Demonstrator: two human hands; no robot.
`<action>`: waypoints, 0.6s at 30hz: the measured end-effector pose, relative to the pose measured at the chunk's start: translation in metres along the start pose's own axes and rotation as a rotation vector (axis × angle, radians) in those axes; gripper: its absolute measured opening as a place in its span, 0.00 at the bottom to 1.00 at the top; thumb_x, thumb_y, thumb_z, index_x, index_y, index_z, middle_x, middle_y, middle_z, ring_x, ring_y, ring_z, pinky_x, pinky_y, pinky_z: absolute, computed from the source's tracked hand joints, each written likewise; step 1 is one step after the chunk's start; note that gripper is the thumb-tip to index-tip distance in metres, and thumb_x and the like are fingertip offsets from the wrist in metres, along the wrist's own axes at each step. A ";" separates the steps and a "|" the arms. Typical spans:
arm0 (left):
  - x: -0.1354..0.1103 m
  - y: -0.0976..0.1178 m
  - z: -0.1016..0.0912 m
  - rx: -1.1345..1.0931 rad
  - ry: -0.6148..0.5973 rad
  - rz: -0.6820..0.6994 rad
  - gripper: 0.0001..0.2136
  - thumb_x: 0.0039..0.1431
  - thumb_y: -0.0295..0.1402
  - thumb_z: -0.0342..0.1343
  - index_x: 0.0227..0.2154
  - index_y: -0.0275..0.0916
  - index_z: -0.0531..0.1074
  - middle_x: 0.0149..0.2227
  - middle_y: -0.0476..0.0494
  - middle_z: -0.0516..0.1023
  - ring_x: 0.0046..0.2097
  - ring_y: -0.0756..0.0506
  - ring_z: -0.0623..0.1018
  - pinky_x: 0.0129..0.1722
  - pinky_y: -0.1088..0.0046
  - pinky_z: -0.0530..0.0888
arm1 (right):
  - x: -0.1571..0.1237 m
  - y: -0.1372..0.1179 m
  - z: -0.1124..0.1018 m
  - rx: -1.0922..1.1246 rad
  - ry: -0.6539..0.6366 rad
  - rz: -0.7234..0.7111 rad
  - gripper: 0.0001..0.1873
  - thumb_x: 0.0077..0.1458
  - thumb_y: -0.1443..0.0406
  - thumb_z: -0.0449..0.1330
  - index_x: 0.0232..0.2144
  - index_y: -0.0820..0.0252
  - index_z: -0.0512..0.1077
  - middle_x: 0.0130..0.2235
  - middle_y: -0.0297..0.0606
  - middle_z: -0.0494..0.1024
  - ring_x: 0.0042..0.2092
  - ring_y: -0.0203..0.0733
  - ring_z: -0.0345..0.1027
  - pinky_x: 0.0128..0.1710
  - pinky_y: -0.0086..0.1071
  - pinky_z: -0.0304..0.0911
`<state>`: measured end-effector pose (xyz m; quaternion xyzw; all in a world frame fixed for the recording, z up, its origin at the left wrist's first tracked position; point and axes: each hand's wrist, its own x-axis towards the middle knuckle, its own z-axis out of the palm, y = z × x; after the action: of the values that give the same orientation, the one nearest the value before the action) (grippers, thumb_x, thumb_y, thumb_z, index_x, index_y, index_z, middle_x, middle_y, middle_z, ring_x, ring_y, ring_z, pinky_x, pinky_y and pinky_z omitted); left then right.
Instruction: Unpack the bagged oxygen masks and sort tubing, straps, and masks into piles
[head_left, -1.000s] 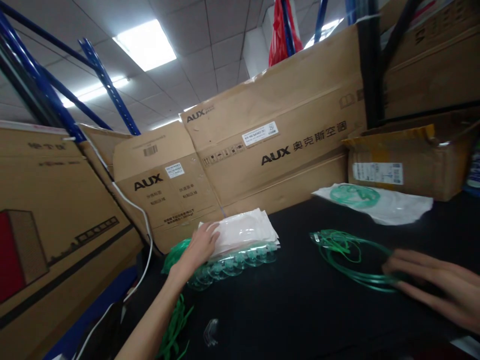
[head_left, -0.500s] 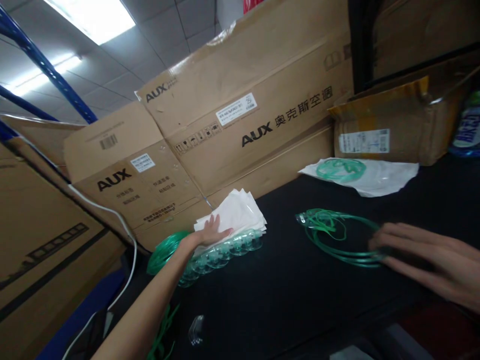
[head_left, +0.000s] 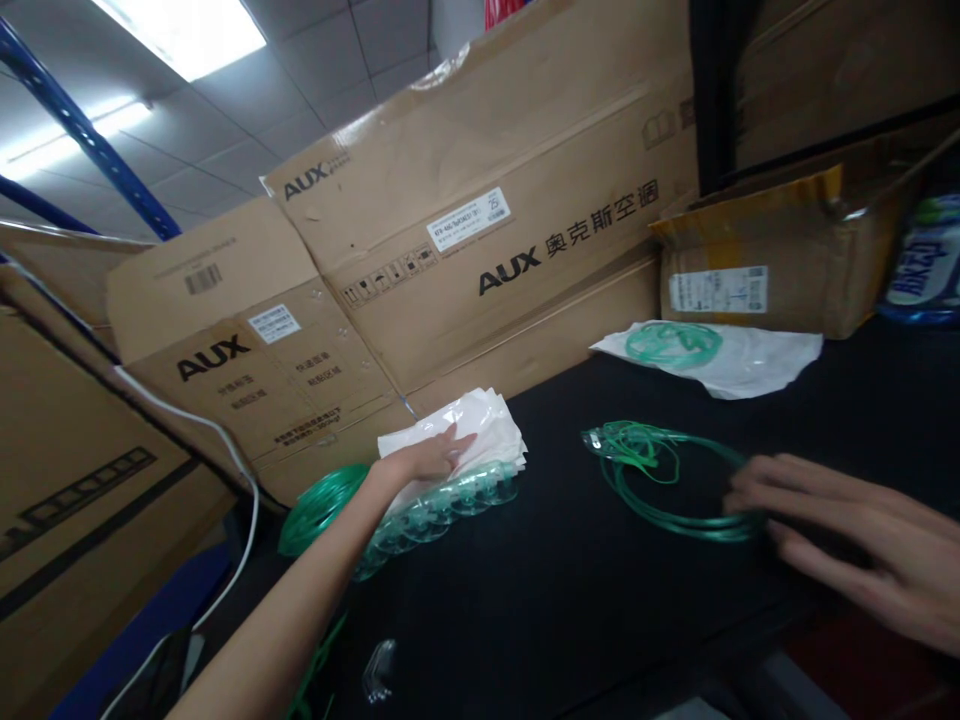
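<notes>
My left hand [head_left: 427, 456] lies on a stack of white pouches [head_left: 491, 425], its thumb and a finger stretched out over the top one. Just in front of the stack is a row of nested clear green plastic masks [head_left: 457, 500]. A bundle of green tubing [head_left: 322, 505] sits left of that wrist. At the right, my right hand [head_left: 817, 530] has its fingers and thumb about the near right edge of a coil of green tubing [head_left: 660, 515]. Thin green elastic cord [head_left: 645, 450] and a small clear piece lie at the coil's far left. Blur hides the exact grip.
Beyond the coil, a white pouch [head_left: 757, 355] bears another light green coil [head_left: 675, 345]. Behind stand an open carton [head_left: 795, 230] and a blue bottle [head_left: 926, 265]. Large cardboard panels [head_left: 420, 330] wall the black table [head_left: 525, 620]. Bent metal strips [head_left: 380, 670] lie near the front.
My left hand's fingers have drawn closer together on the pouches, and the top pouch looks slightly rumpled. My right hand stays at the coil. The whole view has shifted slightly.
</notes>
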<state>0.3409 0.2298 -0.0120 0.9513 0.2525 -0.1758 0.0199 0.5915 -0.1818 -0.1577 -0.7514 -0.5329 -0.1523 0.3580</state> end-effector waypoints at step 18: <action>-0.142 0.131 0.003 -0.546 0.804 0.233 0.11 0.68 0.39 0.56 0.47 0.44 0.79 0.49 0.49 0.83 0.52 0.44 0.80 0.56 0.68 0.71 | 0.092 -0.018 0.004 -0.184 -0.172 -0.075 0.26 0.64 0.53 0.51 0.48 0.68 0.79 0.46 0.56 0.80 0.45 0.56 0.80 0.46 0.42 0.75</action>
<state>0.2887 0.0483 0.0271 0.9258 0.1691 0.2806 0.1886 0.6098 -0.1117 -0.0977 -0.7709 -0.5732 -0.1491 0.2345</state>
